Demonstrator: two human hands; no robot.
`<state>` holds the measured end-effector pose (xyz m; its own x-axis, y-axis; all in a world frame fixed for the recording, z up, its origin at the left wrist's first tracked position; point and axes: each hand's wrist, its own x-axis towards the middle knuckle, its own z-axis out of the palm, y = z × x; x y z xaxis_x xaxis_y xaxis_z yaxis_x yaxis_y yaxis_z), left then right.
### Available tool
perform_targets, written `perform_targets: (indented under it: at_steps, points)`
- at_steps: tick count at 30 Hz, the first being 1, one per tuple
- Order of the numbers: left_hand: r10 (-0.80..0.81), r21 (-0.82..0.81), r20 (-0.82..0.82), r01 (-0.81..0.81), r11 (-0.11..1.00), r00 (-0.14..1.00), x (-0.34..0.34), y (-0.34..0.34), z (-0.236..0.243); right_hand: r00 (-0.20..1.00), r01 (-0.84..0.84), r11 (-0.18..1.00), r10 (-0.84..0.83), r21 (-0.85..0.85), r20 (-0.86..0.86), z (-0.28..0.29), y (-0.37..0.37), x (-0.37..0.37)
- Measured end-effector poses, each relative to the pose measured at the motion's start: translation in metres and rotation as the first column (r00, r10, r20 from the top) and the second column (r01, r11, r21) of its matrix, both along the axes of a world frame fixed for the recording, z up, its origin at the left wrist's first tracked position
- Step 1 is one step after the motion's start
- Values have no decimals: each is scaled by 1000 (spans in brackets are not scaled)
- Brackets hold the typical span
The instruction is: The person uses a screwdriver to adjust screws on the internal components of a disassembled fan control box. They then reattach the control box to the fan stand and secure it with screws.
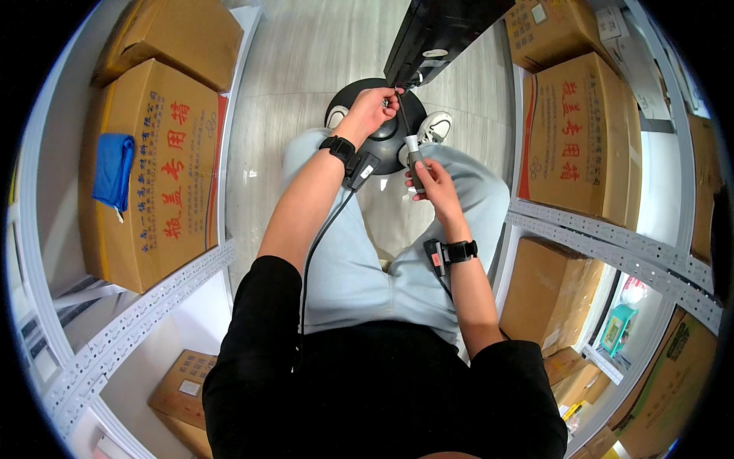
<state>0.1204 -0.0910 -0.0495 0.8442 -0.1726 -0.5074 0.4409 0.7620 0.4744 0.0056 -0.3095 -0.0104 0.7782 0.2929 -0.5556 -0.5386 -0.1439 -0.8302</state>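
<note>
My right hand [437, 190] grips the grey handle of a screwdriver [417, 170]. Its thin dark shaft points up and away from me. At the shaft's far end, the fingers of my left hand [372, 109] are pinched together by the lower edge of a tall black box-like panel [447, 38]. Whatever they hold there is too small to make out. Below the panel, between my shoes, a round black base [417, 115] rests on the floor, partly covered by my left hand and the screwdriver.
Metal shelving [145, 321] with cardboard boxes [153, 168] stands close on my left, a blue folded cloth [113, 170] against one box. More boxes [573, 138] fill the perforated rack [612, 237] on my right. A black cable [310, 264] runs from my left wrist.
</note>
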Motion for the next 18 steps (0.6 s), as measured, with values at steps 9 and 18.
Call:
perform_targets:
  at_steps: [9,18]
  points:
    - [-61,94,30,58,994,998,1,5,-2,1000,3,1000,-2,28,-28,7,8,2]
    - [54,302,73,-74,950,996,12,1,17,999,-8,1000,8,19,-45,6,10,8]
